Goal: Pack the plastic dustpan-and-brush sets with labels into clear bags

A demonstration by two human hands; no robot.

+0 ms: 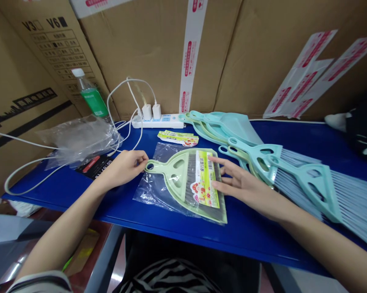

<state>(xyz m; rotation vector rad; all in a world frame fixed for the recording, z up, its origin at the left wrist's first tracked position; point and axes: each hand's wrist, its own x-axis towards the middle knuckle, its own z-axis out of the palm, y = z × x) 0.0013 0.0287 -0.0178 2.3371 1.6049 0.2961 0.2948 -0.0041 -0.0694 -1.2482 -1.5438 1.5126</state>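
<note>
A pale green dustpan and brush set [172, 171] lies flat on the table inside a clear plastic bag [146, 189], its handle pointing left. Across the grey bristles rests a yellow-green and white printed card [214, 195]. My left hand [125, 167] is closed, its thumb and fingers pinched at the ringed handle end. Whether they grip the plastic, the handle or both is hard to see. On the other side, my right hand [238, 179] has its fingers stretched apart, fingertips at the card's right edge.
Several turquoise brushes [314, 179] and stacked dustpans [235, 124] lie at right on the blue table [171, 236]. Behind the set are more printed cards [179, 138] and a power strip [168, 121] with white cables. Loose plastic bags [79, 138] and a bottle [93, 97] stand left, before cardboard boxes [152, 44].
</note>
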